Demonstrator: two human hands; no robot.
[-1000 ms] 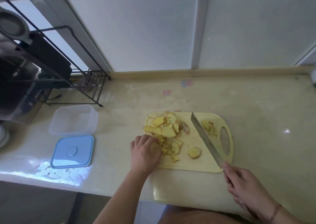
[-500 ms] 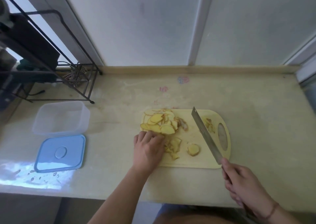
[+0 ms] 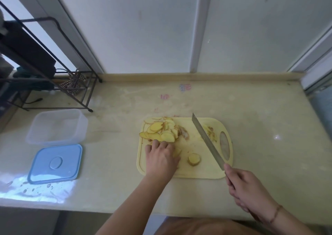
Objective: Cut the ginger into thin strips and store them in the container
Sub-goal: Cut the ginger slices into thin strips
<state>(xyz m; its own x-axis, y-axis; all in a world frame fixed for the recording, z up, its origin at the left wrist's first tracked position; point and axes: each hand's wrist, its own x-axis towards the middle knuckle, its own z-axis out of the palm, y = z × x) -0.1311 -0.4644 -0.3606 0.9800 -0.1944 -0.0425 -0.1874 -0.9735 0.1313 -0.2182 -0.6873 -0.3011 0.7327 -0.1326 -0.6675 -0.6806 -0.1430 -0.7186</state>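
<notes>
Resting palm-down on the near-left part of the cutting board (image 3: 185,173), the left hand (image 3: 161,158) has its fingers curled over loose ginger slices, its fingertips touching the near edge of the ginger slice pile (image 3: 161,130) that lies fanned out just beyond it. Whether the fingers actually pinch a slice cannot be told, since the hand hides what lies beneath it. A thicker ginger end piece (image 3: 194,159) sits on the board just right of the left hand, apart from it and between the two hands. The right hand (image 3: 248,189), at the near-right corner of the board, is wrapped around the handle of the knife (image 3: 206,139); the long blade runs diagonally away from this hand, across the board, its tip pointing toward the far side, well apart from the left hand. A few ginger scraps (image 3: 209,130) lie just beyond the blade, beside the board's oval handle hole. Far to the left of the left hand, on the desk (image 3: 260,119), stands the clear container (image 3: 57,125), uncovered, with its blue lid (image 3: 55,163) lying flat on the desk just nearer than it. Beyond the container stands a dark wire rack (image 3: 53,83) against the window wall.
</notes>
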